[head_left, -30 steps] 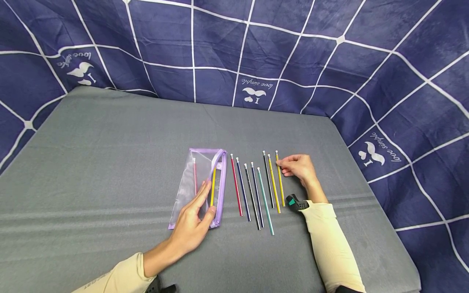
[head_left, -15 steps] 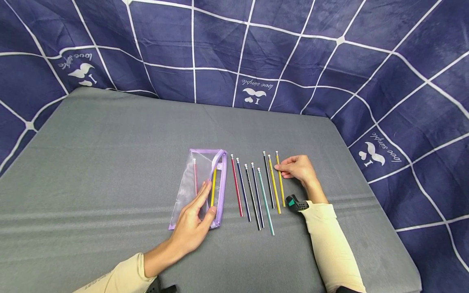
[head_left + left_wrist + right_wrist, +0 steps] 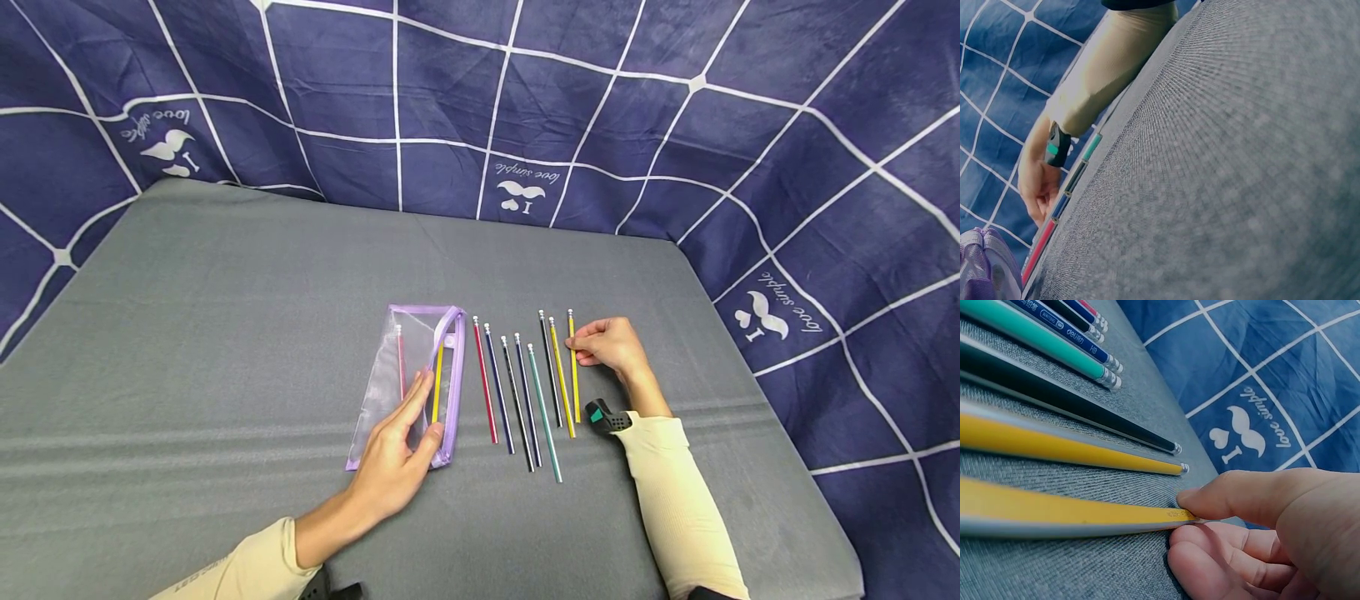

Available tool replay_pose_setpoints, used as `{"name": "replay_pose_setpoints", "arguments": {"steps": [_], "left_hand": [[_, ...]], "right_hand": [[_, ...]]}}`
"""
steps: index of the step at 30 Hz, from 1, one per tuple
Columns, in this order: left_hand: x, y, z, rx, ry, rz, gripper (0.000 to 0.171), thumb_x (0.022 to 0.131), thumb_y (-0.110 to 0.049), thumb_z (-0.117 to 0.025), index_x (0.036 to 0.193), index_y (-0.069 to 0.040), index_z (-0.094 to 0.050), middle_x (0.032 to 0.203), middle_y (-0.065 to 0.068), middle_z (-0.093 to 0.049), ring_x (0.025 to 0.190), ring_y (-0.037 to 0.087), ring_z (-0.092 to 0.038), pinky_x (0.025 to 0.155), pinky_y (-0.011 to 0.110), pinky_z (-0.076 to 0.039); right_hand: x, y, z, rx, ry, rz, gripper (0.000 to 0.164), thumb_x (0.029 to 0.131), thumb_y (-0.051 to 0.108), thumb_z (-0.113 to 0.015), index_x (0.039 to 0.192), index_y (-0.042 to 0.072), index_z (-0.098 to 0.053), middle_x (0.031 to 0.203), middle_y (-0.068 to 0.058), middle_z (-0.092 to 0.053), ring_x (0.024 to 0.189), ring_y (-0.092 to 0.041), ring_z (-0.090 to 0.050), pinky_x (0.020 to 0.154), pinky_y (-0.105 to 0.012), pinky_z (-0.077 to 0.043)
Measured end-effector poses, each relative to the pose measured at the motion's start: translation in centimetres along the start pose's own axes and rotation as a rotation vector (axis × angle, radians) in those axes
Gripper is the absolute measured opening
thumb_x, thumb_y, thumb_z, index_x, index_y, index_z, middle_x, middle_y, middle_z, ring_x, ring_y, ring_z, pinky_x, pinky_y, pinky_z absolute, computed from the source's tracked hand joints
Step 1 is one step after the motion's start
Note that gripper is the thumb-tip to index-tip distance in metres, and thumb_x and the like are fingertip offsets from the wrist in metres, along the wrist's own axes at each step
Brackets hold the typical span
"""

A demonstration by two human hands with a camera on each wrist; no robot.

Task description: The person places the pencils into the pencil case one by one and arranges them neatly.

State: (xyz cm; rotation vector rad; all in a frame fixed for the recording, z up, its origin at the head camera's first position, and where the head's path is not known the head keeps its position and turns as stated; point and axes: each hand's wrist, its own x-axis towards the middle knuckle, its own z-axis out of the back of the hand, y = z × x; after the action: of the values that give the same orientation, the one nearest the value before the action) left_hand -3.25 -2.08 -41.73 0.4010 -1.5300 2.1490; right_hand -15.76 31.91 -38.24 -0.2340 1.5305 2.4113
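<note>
My right hand (image 3: 613,343) pinches the rightmost yellow pencil (image 3: 574,387) near its eraser end; the right wrist view shows thumb and fingers on either side of that pencil (image 3: 1085,512). My left hand (image 3: 393,458) lies with extended fingers on a see-through pencil pouch (image 3: 375,400) with purple edging. Its zip side gapes along the right, and a yellow pencil (image 3: 438,375) and a pink-looking pencil (image 3: 401,358) show inside. The left wrist view catches only the pouch's corner (image 3: 985,262); the left hand is outside that view.
Between pouch and right hand lie a red pencil (image 3: 484,383), a teal pencil (image 3: 544,417), another yellow pencil (image 3: 562,383) and several dark pencils, erasers away from me. Grey cloth (image 3: 247,333) covers the table. A blue checked curtain (image 3: 450,92) hangs behind and to the sides.
The rightmost yellow pencil's eraser end has swung slightly right, away from the neighbouring yellow pencil, as the right hand's fingers shifted on it. The left hand and pouch stay put.
</note>
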Motion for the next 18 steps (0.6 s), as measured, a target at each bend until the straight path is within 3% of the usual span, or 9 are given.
{"name": "replay_pose_setpoints", "arguments": {"steps": [10,18], "left_hand": [[-0.04,0.15,0.01,0.010,0.001,0.000,0.059,0.088,0.002,-0.063,0.144,0.009,-0.043,0.150,0.021,-0.042,0.139,0.035,-0.037,0.117,0.021,-0.022],[-0.04,0.14,0.00,0.010,0.006,0.002,0.060,0.089,0.002,-0.064,0.145,0.008,-0.043,0.150,0.020,-0.041,0.140,0.034,-0.037,0.117,0.026,-0.024]], "right_hand": [[-0.04,-0.06,-0.08,0.015,0.006,0.013,0.019,0.083,-0.004,-0.070,0.098,-0.013,-0.063,0.065,0.001,-0.067,0.053,-0.005,-0.062,0.054,-0.021,-0.058],[-0.04,-0.05,0.29,0.064,0.015,0.030,0.019,0.084,-0.005,-0.066,0.099,-0.017,-0.061,0.065,0.000,-0.065,0.054,-0.006,-0.062,0.055,-0.020,-0.058]]}}
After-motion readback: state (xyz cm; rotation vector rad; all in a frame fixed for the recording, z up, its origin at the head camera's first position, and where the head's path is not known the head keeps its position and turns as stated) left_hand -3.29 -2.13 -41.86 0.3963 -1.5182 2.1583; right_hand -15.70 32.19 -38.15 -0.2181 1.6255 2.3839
